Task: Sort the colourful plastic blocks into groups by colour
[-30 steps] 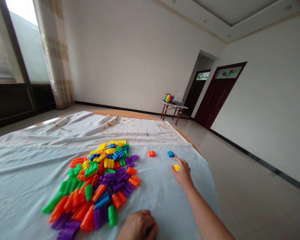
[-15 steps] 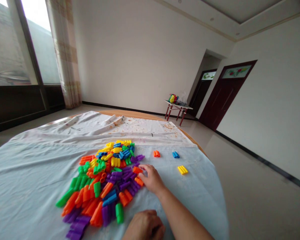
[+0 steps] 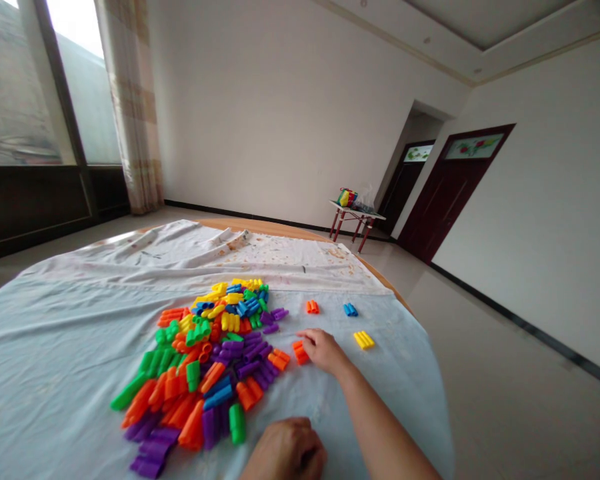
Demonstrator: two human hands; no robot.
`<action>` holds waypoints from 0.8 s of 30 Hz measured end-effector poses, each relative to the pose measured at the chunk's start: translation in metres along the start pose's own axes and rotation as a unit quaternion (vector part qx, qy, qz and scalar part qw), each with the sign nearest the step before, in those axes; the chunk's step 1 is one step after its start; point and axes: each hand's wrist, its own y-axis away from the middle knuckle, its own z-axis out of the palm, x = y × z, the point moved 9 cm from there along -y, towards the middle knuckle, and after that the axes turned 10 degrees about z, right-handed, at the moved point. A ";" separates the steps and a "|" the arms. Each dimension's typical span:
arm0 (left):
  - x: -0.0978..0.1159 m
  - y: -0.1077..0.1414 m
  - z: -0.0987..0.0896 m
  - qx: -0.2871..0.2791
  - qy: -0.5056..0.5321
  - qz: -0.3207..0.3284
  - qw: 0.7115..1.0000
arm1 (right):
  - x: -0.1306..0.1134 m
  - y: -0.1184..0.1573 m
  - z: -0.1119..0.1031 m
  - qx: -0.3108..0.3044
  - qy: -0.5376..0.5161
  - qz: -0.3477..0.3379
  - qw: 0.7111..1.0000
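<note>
My right hand (image 3: 323,351) is over the cloth just right of the pile, its fingers closed on an orange piece (image 3: 301,353). One finger reaches out beyond the piece. Near the bottom edge, my left hand (image 3: 287,448) rests curled on the cloth; whatever its fingers may hold is hidden. Left of both hands spreads a heap of plastic pieces in purple (image 3: 250,353), green (image 3: 237,423), orange, yellow and blue. Another orange piece (image 3: 279,360) lies at the heap's right edge.
Apart from the heap lie an orange piece (image 3: 313,307), a blue piece (image 3: 351,309) and a yellow piece (image 3: 364,340). A light blue cloth (image 3: 55,347) and a white cloth (image 3: 170,250) cover the round table. Behind stands a small table (image 3: 347,212) with bags.
My right hand has moved right, away from the heap, and the orange piece has come along with it. My left hand has hardly moved.
</note>
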 end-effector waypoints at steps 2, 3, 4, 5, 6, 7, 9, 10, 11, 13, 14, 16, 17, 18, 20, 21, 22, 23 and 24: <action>0.001 0.000 -0.001 0.004 -0.005 0.003 1.000 | 0.001 0.002 -0.009 0.076 0.042 -0.004 0.996; 0.001 0.000 -0.002 0.005 -0.006 0.003 1.000 | -0.001 0.004 -0.013 0.107 0.053 -0.009 0.993; 0.001 0.000 -0.002 0.006 -0.006 0.001 1.000 | -0.003 0.006 -0.016 0.127 0.059 -0.015 0.990; 0.000 0.000 -0.002 0.005 -0.006 -0.001 1.000 | -0.005 0.009 -0.018 0.138 0.064 -0.021 0.988; -0.001 0.000 -0.002 0.004 -0.004 -0.004 1.000 | -0.007 0.012 -0.018 0.140 0.070 -0.021 0.987; -0.002 0.000 -0.001 0.001 -0.004 -0.006 1.000 | -0.008 0.014 -0.018 0.132 0.077 -0.017 0.988; -0.004 -0.001 0.001 -0.008 -0.004 -0.006 1.000 | -0.008 0.018 -0.012 0.098 0.094 -0.004 0.991; -0.005 -0.002 0.003 -0.013 -0.003 -0.004 1.000 | -0.008 0.019 -0.008 0.078 0.100 0.000 0.992; -0.005 -0.002 0.004 -0.016 -0.003 -0.004 1.000 | -0.008 0.020 -0.005 0.059 0.101 0.001 0.993; -0.006 -0.002 0.005 -0.017 -0.001 -0.003 1.000 | -0.009 0.019 -0.002 0.040 0.093 -0.008 0.995; -0.006 -0.002 0.004 -0.015 0.000 -0.002 1.000 | -0.008 0.018 -0.003 0.041 0.089 -0.014 0.995; -0.004 -0.001 0.003 -0.009 0.000 0.002 1.000 | -0.006 0.015 -0.007 0.048 0.087 -0.025 0.995; -0.003 -0.001 0.002 -0.008 0.001 0.004 1.000 | -0.004 0.014 -0.008 0.050 0.090 -0.028 0.994; -0.003 -0.001 0.002 -0.008 0.004 0.006 1.000 | -0.001 0.013 -0.009 0.050 0.093 -0.029 0.994; -0.003 -0.001 0.002 -0.011 0.012 0.004 1.000 | 0.005 0.011 -0.010 0.043 0.089 -0.026 0.995; -0.004 -0.001 0.003 -0.012 0.016 0.002 1.000 | 0.008 0.010 -0.010 0.039 0.080 -0.023 0.996; -0.005 -0.001 0.004 -0.013 0.021 -0.001 1.000 | 0.010 0.008 -0.011 0.037 0.067 -0.022 0.997; -0.007 -0.001 0.005 -0.014 0.024 -0.005 1.000 | 0.012 0.006 -0.013 0.037 0.052 -0.022 0.998; -0.009 -0.002 0.007 -0.018 0.028 -0.011 0.999 | 0.014 0.002 -0.016 0.041 0.037 -0.023 0.998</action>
